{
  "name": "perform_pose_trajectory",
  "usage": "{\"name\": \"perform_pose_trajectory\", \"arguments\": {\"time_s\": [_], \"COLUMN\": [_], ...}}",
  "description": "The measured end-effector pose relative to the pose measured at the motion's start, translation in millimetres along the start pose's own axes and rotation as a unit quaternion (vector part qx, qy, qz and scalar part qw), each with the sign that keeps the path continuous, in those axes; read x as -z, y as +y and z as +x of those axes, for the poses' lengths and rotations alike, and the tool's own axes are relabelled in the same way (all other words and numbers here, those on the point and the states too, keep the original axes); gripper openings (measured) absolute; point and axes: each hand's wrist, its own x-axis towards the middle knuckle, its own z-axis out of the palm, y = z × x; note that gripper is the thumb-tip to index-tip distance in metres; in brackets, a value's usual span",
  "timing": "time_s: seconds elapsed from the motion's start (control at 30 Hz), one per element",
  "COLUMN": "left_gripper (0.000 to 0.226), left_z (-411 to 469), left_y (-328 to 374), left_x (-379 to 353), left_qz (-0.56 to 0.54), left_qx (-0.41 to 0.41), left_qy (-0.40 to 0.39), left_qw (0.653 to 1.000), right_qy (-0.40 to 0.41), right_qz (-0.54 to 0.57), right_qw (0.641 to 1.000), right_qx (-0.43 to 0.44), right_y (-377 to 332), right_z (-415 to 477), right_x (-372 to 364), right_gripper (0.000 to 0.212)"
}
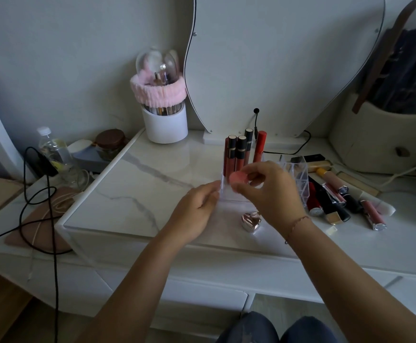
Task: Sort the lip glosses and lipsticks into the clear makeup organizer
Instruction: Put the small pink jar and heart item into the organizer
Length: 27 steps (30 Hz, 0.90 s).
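Observation:
A clear makeup organizer (226, 201) stands on the white marble tabletop (137, 194). Several lip glosses with black caps (238, 154) and a red tube (260, 146) stand upright in its back slots. My left hand (197, 209) grips the organizer's left front edge. My right hand (268, 189) holds a small round pink pot (238, 178) between thumb and fingers above the organizer's front. A shiny heart-shaped compact (251, 221) lies at the front below my right hand. A pile of lipsticks and glosses (338, 199) lies to the right.
A second clear faceted holder (297, 177) lies tilted next to the pile. A white brush holder with a pink band (163, 110) stands at the back left beside the mirror (276, 58). Black cables (38, 199), a water bottle (53, 149) and a bag (385, 134) flank the table.

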Motion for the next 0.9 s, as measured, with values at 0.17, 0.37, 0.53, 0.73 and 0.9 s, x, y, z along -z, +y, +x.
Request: {"name": "perform_pose_trajectory", "arguments": {"time_s": [0.17, 0.37, 0.53, 0.73, 0.9], "left_gripper": [0.036, 0.036, 0.035, 0.033, 0.034], "left_z": [0, -1, -2, -3, -2], "left_y": [-3, -2, -1, 3, 3], "left_x": [-1, -1, -1, 0, 0], "left_qz": [0.004, 0.003, -0.006, -0.015, -0.012], "left_qx": [0.011, 0.013, 0.012, -0.017, -0.012], "left_qy": [-0.01, -0.01, -0.012, -0.021, -0.023], "left_qw": [1.0, 1.0, 1.0, 1.0, 1.0], "right_qy": [0.003, -0.025, -0.031, -0.04, -0.037], "right_qz": [-0.031, -0.108, -0.135, -0.181, -0.174], "right_qw": [0.999, 0.993, 0.988, 0.979, 0.981], "right_qx": [-0.029, -0.043, -0.063, -0.082, -0.073], "right_y": [1, -6, -8, -5, -3], "right_z": [11, 19, 19, 17, 16], "right_x": [-11, -19, -23, -28, -25], "right_gripper": [0.025, 0.025, 0.024, 0.025, 0.024]}}
